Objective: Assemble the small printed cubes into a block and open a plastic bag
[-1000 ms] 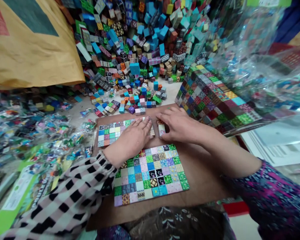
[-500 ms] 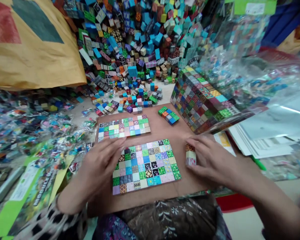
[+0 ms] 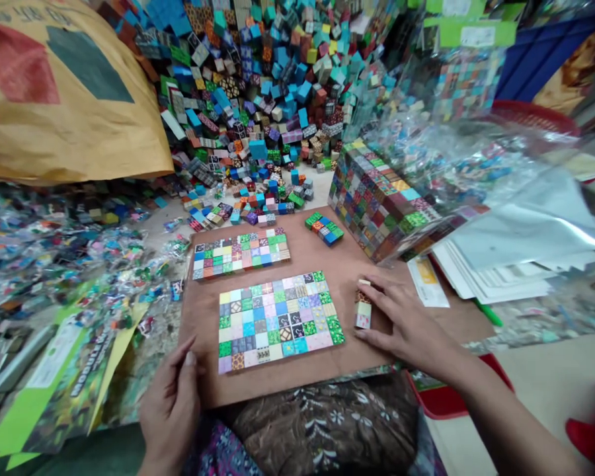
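Note:
My right hand (image 3: 394, 314) spans a short row of patterned cubes (image 3: 363, 309) lying on the brown board, fingers at its far end and thumb at its near end. Left of it lies a flat rectangular block of many small patterned cubes (image 3: 280, 320), with green, white, blue and black faces. By the board's left edge, my left hand (image 3: 173, 396) is loosely curved, its thumb beside the index finger; nothing shows in it. A narrower cube block (image 3: 240, 253) lies farther back. A small green, blue and orange cube block (image 3: 324, 228) sits to its right.
The brown board (image 3: 307, 254) lies in front of me. A large bagged cube block (image 3: 377, 205) stands at its back right, near white papers (image 3: 469, 274). Loose cubes (image 3: 277, 99) are heaped behind. Small plastic packets (image 3: 104, 251) and a yellow sack (image 3: 79, 125) are at left.
My left hand has moved away from the large flat block, down and left to the board's edge. My right hand stays at the short row of cubes. The view has shifted slightly.

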Tool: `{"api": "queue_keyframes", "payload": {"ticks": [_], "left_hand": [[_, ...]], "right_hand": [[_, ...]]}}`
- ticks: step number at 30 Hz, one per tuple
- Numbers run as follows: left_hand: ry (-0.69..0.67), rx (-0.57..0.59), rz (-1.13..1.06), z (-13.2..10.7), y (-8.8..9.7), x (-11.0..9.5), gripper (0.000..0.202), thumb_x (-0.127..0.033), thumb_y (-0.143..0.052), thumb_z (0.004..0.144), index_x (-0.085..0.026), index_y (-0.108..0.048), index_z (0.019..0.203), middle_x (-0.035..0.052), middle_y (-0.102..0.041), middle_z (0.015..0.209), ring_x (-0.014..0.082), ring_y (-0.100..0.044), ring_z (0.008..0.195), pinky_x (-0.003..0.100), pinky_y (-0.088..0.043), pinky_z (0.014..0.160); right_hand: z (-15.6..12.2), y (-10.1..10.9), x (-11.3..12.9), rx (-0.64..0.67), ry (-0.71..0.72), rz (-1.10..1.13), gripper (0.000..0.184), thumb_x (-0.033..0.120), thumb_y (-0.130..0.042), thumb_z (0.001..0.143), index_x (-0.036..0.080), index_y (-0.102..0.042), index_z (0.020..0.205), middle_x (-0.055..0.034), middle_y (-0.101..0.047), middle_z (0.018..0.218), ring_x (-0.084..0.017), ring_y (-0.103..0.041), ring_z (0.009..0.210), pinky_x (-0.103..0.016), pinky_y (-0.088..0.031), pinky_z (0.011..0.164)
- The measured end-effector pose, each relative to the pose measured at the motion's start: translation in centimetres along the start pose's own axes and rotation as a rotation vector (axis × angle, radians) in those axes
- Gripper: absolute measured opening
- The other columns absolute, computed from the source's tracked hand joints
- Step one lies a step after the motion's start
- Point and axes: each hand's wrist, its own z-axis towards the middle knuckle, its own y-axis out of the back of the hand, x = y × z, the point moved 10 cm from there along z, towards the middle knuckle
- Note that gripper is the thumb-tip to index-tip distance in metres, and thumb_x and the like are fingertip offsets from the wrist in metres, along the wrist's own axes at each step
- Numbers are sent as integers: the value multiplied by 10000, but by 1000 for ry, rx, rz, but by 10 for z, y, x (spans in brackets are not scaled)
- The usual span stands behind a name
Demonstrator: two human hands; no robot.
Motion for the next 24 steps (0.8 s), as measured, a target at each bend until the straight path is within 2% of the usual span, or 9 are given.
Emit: {"api": "queue_keyframes", "payload": {"ticks": [6,12,16,20,24], "left_hand": [[-65,-37,47,-1,-4,-10,379,-470,-478,962,-214,-645,1184,25,-683,806,192,-669,737,330,-558,762],[-83,-82,97,-5,-2,-12,359,-436,-472,965,-217,-642,1193,21,-671,792,197,-659,716,334,-550,742],[-52,-103,113,-6,-2,-11,381,-439,-459,966,-198,-650,1192,27,-665,792,199,-659,724,332,-551,759],[-37,-109,120,-5,-4,-4,423,-454,-445,966,-173,-648,1208,51,-686,847,215,-672,813,362,-545,845],[-131,-159,102,-5,-3,-5,416,-453,-445,949,-176,-670,1163,68,-722,955,230,-688,935,373,-538,917]], "right_hand": [[5,1,-3,-106,-43,-20,684,472,-617,883,288,-397,1504,-138,-527,1423,-383,-496,1263,-586,-433,1008],[4,-2,-1,-111,-31,-69,629,496,-560,912,248,-420,1473,-165,-528,1409,-386,-512,1233,-572,-443,968],[3,0,-1,-126,-15,-43,652,485,-569,912,273,-377,1497,-154,-526,1411,-372,-513,1244,-550,-441,979],[2,0,-4,-155,-14,-16,657,473,-576,912,302,-361,1509,-139,-534,1404,-367,-522,1236,-548,-438,982],[1,-2,-8,-213,-15,-30,674,504,-597,894,278,-397,1496,-134,-552,1388,-356,-536,1219,-536,-440,983]]}}
